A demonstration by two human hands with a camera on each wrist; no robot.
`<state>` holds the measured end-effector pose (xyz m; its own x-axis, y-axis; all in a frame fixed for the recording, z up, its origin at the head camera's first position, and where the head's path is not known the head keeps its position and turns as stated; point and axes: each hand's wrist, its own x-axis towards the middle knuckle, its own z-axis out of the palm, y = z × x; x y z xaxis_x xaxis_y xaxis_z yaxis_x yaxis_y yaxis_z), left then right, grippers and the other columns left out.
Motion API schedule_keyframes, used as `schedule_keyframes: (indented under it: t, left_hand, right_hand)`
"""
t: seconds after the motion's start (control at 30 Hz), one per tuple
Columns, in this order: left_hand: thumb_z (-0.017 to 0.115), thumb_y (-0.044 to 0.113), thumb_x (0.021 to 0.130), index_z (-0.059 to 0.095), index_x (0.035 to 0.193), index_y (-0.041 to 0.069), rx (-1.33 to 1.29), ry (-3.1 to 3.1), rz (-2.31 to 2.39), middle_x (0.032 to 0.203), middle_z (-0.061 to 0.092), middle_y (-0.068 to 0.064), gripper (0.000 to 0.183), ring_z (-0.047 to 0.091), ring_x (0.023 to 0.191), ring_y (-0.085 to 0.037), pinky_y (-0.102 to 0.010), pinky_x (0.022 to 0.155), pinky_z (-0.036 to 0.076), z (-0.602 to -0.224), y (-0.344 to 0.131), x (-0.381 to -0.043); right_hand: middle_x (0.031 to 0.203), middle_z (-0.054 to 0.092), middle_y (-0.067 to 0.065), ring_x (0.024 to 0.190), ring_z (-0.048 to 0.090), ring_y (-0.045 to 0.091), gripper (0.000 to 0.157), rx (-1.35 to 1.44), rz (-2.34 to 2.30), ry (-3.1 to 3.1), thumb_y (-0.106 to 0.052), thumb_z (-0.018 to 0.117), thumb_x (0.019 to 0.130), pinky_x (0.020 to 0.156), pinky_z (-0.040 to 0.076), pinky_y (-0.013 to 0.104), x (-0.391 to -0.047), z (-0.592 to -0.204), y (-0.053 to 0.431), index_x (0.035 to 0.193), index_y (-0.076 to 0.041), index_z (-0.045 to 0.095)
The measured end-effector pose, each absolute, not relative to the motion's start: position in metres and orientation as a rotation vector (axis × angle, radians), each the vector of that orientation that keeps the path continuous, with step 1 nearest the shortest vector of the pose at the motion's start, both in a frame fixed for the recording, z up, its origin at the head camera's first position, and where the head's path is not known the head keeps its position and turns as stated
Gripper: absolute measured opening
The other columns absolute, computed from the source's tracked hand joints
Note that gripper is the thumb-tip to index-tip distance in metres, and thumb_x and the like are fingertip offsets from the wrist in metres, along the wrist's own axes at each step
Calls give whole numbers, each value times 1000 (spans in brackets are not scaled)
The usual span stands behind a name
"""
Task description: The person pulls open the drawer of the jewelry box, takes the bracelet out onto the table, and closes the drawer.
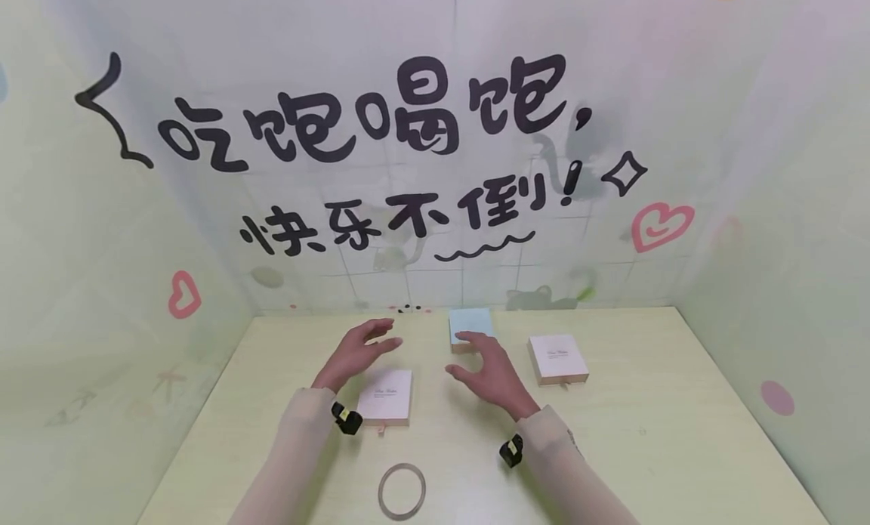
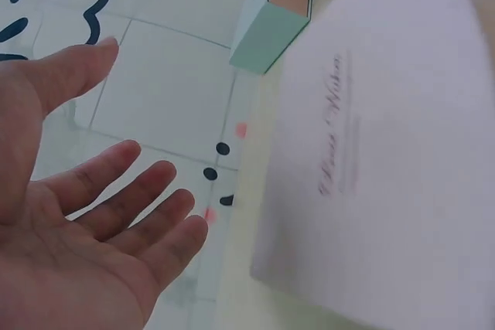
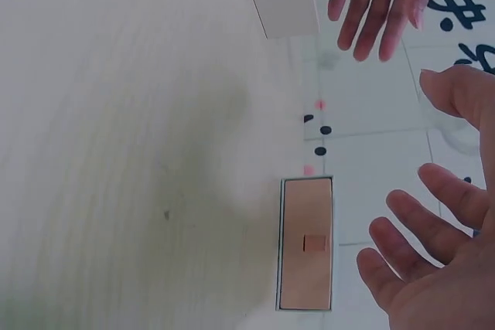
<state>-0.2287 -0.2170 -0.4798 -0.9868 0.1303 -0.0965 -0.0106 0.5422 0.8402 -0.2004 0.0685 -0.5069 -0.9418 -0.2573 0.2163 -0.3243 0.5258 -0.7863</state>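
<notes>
My left hand (image 1: 358, 351) hovers above the far edge of a white box with printed script (image 1: 386, 398), its fingers relaxed and holding nothing. In the left wrist view the same white box (image 2: 371, 160) lies beside the spread fingers (image 2: 174, 226). My right hand (image 1: 491, 374) is raised near a light blue box (image 1: 470, 322), whose front corner it overlaps in the head view. Its fingers are loosely bent, with nothing between them. The right wrist view shows the blue box's tan front side with a small tab (image 3: 305, 245).
A second white box (image 1: 557, 357) sits to the right of my right hand. Nearer me, a pale ring (image 1: 402, 492) lies on the light wooden table (image 1: 680, 434). Printed curtain-like walls (image 1: 421, 283) rise at the back and both sides.
</notes>
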Motion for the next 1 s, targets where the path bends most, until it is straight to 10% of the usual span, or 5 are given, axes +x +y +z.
schedule_keyframes:
  t: [1.0]
  left_hand:
    - [62, 36, 101, 49, 150, 6, 164, 2444, 1384, 153, 52, -16, 60, 48, 142, -36, -51, 118, 39, -494, -124, -318]
  right_hand:
    - [149, 50, 24, 132, 52, 40, 64, -276, 1813, -2433, -26, 69, 96, 106, 48, 52, -232, -529, 71, 149, 1, 46]
